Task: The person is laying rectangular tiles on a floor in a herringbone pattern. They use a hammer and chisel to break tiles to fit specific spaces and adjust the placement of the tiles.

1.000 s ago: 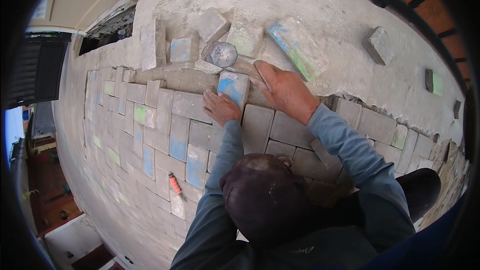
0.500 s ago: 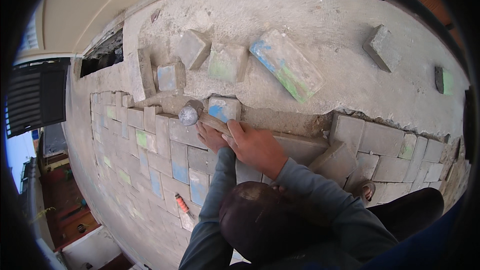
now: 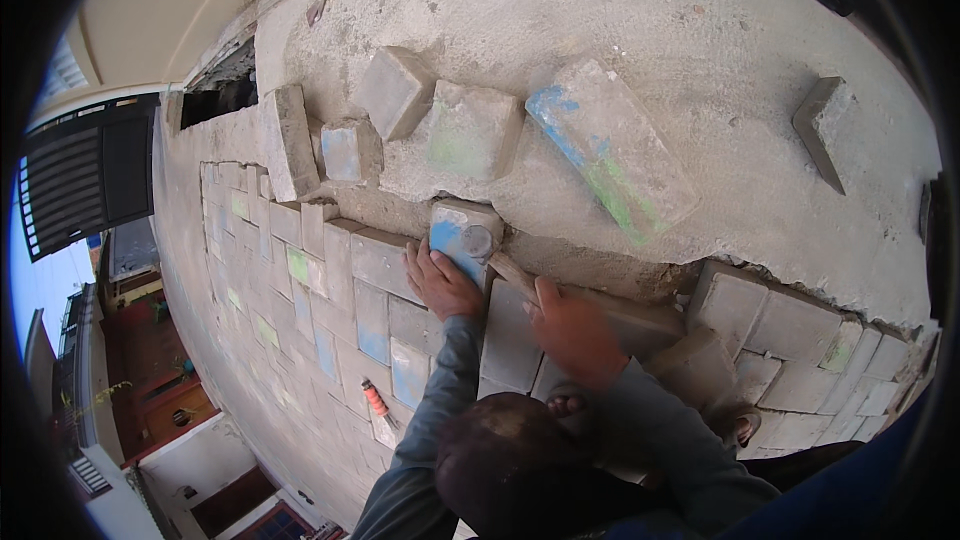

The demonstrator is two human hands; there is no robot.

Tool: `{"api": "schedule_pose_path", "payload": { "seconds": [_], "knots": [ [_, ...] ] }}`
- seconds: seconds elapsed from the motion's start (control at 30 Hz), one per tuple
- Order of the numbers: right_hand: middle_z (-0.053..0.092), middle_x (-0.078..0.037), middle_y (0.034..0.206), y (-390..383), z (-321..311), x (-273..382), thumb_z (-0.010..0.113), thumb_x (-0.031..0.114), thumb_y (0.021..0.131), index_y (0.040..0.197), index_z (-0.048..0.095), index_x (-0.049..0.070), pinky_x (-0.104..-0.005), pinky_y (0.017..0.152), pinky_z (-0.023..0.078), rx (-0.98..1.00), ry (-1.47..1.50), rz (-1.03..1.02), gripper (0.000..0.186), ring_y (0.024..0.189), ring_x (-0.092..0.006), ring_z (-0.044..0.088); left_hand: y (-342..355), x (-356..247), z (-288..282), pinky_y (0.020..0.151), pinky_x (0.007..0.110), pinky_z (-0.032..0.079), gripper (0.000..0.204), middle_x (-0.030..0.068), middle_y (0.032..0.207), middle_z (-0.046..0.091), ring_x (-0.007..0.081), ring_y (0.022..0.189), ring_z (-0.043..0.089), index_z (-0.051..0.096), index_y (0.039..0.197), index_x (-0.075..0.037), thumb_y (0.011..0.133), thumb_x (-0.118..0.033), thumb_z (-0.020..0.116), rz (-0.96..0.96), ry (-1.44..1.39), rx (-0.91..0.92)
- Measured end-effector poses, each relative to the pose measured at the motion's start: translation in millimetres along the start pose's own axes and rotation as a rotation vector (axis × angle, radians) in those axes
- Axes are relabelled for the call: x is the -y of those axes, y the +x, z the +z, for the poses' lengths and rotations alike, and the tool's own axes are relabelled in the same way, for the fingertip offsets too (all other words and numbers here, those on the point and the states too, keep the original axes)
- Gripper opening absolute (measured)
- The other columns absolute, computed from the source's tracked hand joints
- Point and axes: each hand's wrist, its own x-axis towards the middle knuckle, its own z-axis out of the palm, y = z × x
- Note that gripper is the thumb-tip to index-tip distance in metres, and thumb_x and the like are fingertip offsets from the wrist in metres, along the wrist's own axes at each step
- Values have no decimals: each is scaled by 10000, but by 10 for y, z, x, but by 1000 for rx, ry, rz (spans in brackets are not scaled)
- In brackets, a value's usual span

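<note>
Furthest left we see an orange-handled tool point(image 3: 376, 399) lying on the laid pavers point(image 3: 384, 258). Beside it the left forearm point(image 3: 425, 425) slants upward and rightward, and we find the left hand point(image 3: 447, 285) palm down, fingers stretched forward and slightly apart, clamped on nothing, resting at the near left edge of 1 blue-patched paver point(image 3: 452, 223). That paver sits beside the sandy gap point(image 3: 595, 265), against the concrete slab point(image 3: 480, 10). Over its right part we see the round head of a hammer point(image 3: 480, 241); whether they touch, we cannot tell. Its wooden handle point(image 3: 512, 275) slopes down to the right hand point(image 3: 578, 335), blurred but wrapped around it, the right forearm point(image 3: 665, 430) rising from the lower right
</note>
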Motion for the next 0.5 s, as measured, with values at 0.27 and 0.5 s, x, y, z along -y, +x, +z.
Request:
{"api": "schedule_pose_path", "payload": {
  "seconds": [0.27,0.5],
  "knots": [
    [652,-257,771,-192,-533,97,594,251,1028,1239,534,-35,-462,646,508,-211,340,79,361,675,-419,665,0,-27,-42,1228,515,218,510,209,1506,505,427,1489,326,510,1444,-1,1094,-321,323,-28,6,47],
    [620,-224,727,498,-1254,81,610,189,1020,1206,537,-59,-384,583,495,-491,182,-68,319,594,-277,635,42,51,-66,1218,540,237,687,248,1530,447,440,1485,317,389,1515,29,1029,-435,530,243,-47,55]
  ]
}}
